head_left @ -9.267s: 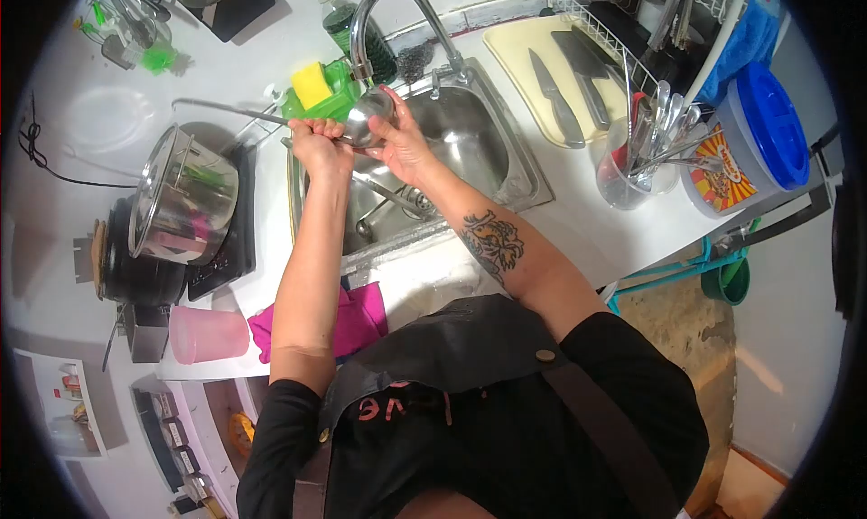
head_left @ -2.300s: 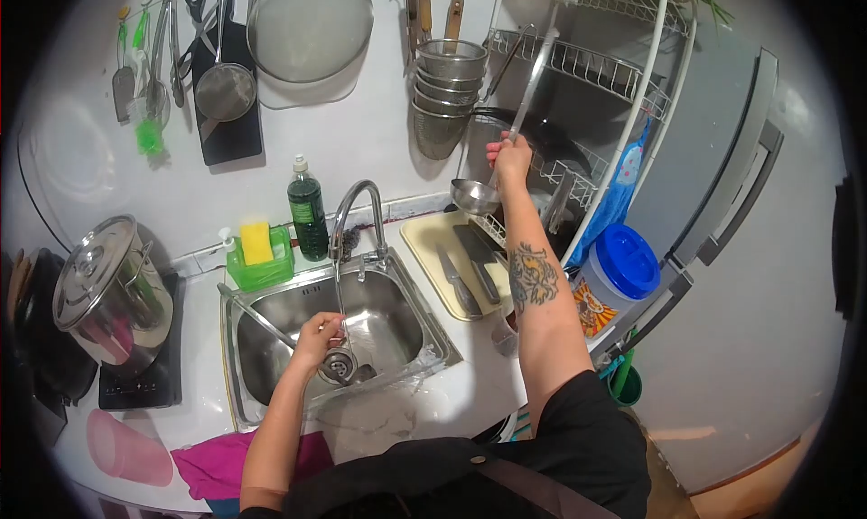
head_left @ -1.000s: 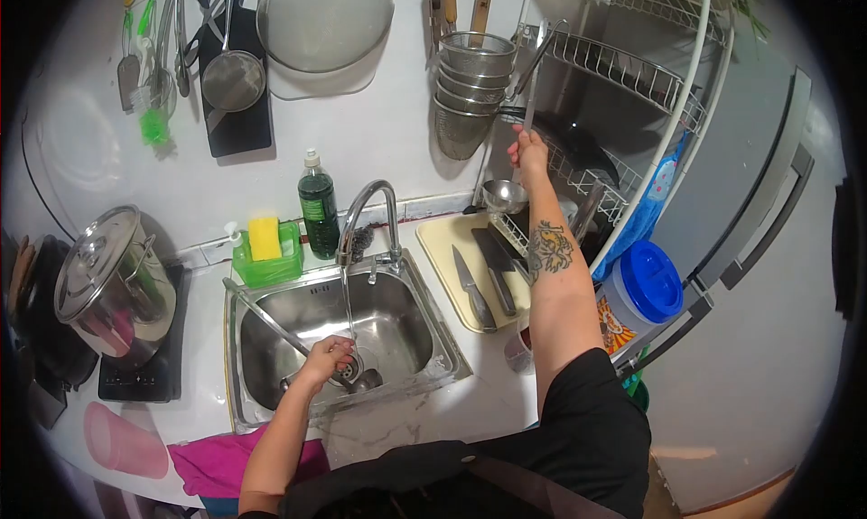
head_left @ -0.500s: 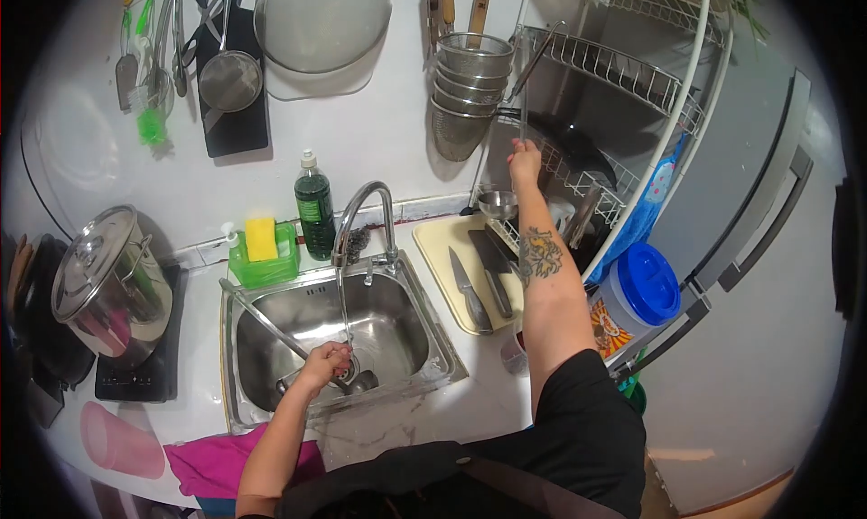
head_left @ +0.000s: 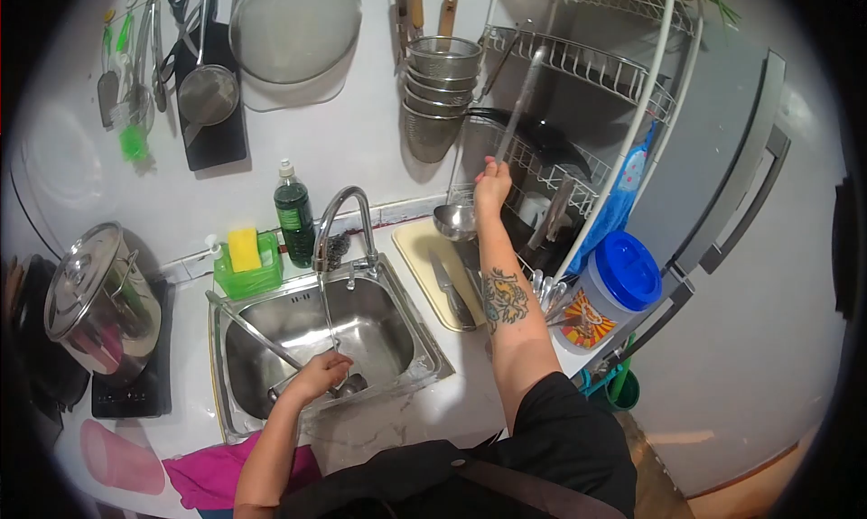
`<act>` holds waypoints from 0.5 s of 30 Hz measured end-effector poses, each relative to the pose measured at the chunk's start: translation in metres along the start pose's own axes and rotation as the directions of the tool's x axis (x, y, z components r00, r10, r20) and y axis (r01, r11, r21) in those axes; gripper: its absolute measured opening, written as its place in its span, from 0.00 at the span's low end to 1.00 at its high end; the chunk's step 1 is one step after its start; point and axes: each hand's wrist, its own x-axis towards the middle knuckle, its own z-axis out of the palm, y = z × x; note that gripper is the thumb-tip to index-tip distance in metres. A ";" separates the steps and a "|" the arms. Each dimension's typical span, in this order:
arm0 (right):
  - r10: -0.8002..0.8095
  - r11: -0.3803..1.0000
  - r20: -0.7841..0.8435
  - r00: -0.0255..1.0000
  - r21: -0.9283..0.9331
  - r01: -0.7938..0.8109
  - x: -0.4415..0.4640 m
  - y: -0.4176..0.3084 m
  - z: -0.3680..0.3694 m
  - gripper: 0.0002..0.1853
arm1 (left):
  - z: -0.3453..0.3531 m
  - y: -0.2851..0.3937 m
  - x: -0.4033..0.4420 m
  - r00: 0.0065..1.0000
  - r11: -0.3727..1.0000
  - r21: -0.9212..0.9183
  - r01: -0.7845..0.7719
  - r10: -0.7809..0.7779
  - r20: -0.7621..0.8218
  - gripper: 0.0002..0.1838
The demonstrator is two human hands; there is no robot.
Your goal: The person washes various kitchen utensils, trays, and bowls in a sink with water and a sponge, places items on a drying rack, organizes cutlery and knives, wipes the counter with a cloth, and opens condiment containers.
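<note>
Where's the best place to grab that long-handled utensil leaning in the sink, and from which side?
Probably the handle near its upper end, from above on the left: that end rises at the sink's far-left corner, while the rest slopes down toward the left hand.

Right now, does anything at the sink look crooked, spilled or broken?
Nothing looks plainly broken. One long-handled utensil sits askew, slanting out of the sink with its handle over the left rim. The front edge looks wet, perhaps splashed: a thin stream runs from the faucet near the left hand.
</note>
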 end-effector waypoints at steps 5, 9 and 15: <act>0.014 1.000 0.038 0.999 -0.028 -0.013 -0.012 0.014 -0.008 0.09 | 0.053 0.179 -0.017 0.853 0.734 0.443 -0.516 0.388 0.350 0.11; -0.019 1.000 0.083 0.996 0.013 0.018 -0.028 -0.028 -0.024 0.08 | 0.114 0.335 0.015 0.550 0.386 0.405 -0.829 0.695 0.463 0.11; 0.122 0.992 0.217 0.969 -0.013 -0.122 -0.014 -0.056 -0.040 0.12 | 0.206 0.510 0.100 -0.057 -0.406 0.706 -0.580 0.885 0.462 0.11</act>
